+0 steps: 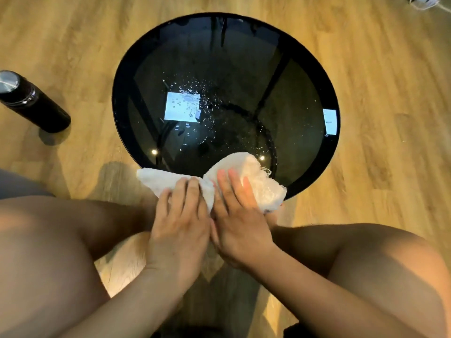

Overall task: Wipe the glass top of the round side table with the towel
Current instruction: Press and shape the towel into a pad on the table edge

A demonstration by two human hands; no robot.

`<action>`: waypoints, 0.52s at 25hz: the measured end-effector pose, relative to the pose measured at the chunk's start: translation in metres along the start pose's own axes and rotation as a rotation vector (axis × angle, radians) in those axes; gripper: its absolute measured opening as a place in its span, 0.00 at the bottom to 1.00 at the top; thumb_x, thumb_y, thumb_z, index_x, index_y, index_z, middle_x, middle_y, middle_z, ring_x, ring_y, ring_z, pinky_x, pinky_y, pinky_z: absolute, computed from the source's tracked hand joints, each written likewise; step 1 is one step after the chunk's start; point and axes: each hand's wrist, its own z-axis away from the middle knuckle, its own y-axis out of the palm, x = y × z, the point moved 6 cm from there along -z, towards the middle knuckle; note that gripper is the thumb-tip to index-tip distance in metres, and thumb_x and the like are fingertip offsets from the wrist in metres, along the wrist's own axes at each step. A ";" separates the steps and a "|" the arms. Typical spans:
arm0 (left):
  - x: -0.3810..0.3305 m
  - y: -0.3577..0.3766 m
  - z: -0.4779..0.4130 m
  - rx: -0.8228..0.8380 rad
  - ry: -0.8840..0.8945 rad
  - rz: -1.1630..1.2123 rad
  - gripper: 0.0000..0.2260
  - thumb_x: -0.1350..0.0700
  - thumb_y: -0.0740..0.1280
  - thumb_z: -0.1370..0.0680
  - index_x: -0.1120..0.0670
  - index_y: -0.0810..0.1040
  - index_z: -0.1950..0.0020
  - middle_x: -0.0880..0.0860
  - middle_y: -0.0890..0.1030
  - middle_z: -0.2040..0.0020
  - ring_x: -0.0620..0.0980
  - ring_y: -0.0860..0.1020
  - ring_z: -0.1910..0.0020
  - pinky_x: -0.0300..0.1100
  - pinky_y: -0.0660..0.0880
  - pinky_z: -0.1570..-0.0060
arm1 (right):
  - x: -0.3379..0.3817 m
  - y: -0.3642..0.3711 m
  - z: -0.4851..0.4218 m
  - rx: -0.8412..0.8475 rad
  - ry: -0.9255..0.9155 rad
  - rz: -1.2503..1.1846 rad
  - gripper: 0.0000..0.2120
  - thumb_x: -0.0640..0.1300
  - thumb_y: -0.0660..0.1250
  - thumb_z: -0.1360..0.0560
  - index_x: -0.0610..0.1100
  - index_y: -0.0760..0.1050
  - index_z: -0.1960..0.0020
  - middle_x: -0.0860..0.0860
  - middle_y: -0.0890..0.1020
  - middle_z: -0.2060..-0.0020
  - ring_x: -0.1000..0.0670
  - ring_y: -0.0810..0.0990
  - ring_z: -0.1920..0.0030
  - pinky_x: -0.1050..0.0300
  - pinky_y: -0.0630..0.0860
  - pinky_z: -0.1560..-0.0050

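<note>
A round side table with a dark glass top (302, 98) stands on the wooden floor in front of me. Water droplets (207, 106) are scattered over its middle. A white towel (258, 181) lies bunched over the table's near edge, partly hanging off to the left. My left hand (180, 223) grips the towel's left part with curled fingers. My right hand (236, 215) lies flat on the towel's right part with straight fingers, thumb hidden beneath.
A dark bottle with a metal cap (31, 103) stands on the floor to the left of the table. My bare knees (44, 252) flank my hands. A white object (424, 1) shows at the top right corner.
</note>
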 end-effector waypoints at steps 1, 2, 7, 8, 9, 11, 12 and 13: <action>-0.017 -0.002 -0.003 -0.054 0.040 0.105 0.29 0.56 0.64 0.26 0.67 0.66 0.28 0.68 0.66 0.27 0.67 0.63 0.26 0.62 0.63 0.29 | -0.017 -0.003 0.006 -0.041 0.019 -0.007 0.32 0.55 0.46 0.21 0.36 0.54 0.24 0.35 0.57 0.25 0.33 0.50 0.24 0.33 0.52 0.27; -0.030 0.001 -0.006 -0.051 0.065 0.165 0.30 0.55 0.62 0.25 0.69 0.63 0.27 0.69 0.62 0.26 0.68 0.60 0.25 0.62 0.59 0.27 | -0.036 -0.005 0.013 -0.088 0.045 0.005 0.31 0.53 0.51 0.21 0.34 0.60 0.26 0.33 0.62 0.27 0.32 0.56 0.26 0.33 0.57 0.28; -0.078 0.002 -0.052 -0.067 0.232 0.233 0.41 0.39 0.57 0.21 0.58 0.37 0.22 0.64 0.34 0.22 0.64 0.34 0.23 0.59 0.38 0.25 | -0.157 -0.018 0.025 -0.070 0.386 0.105 0.31 0.57 0.44 0.20 0.43 0.53 0.21 0.44 0.53 0.22 0.48 0.44 0.22 0.50 0.42 0.23; -0.083 0.000 -0.058 -0.077 0.256 0.237 0.40 0.38 0.56 0.20 0.58 0.37 0.22 0.63 0.34 0.22 0.63 0.34 0.23 0.58 0.38 0.25 | -0.161 -0.017 0.024 -0.038 0.416 0.106 0.31 0.58 0.42 0.20 0.46 0.49 0.21 0.48 0.49 0.21 0.51 0.40 0.22 0.50 0.40 0.23; -0.086 -0.003 -0.060 -0.076 0.266 0.239 0.40 0.39 0.56 0.20 0.58 0.37 0.22 0.62 0.35 0.21 0.62 0.34 0.23 0.58 0.37 0.25 | -0.158 -0.015 0.024 -0.037 0.439 0.091 0.30 0.58 0.41 0.20 0.47 0.47 0.21 0.49 0.47 0.21 0.52 0.38 0.23 0.49 0.40 0.23; -0.074 -0.006 -0.051 -0.095 0.257 0.199 0.36 0.41 0.55 0.19 0.58 0.41 0.21 0.60 0.39 0.20 0.61 0.35 0.22 0.61 0.36 0.26 | -0.131 -0.012 0.023 -0.113 0.469 0.033 0.30 0.55 0.42 0.20 0.44 0.52 0.22 0.47 0.52 0.21 0.51 0.41 0.22 0.45 0.44 0.23; -0.063 -0.006 -0.044 -0.102 0.235 0.153 0.33 0.43 0.54 0.18 0.59 0.43 0.21 0.60 0.40 0.20 0.61 0.35 0.22 0.64 0.34 0.28 | -0.112 -0.011 0.023 -0.165 0.485 0.017 0.29 0.53 0.43 0.20 0.42 0.56 0.22 0.46 0.55 0.22 0.48 0.45 0.22 0.42 0.47 0.23; -0.047 -0.004 -0.037 -0.097 0.191 0.114 0.29 0.46 0.51 0.17 0.59 0.45 0.21 0.61 0.40 0.20 0.62 0.34 0.23 0.67 0.31 0.31 | -0.091 -0.010 0.023 -0.200 0.493 0.017 0.28 0.51 0.45 0.20 0.41 0.60 0.24 0.45 0.59 0.23 0.46 0.49 0.22 0.40 0.49 0.24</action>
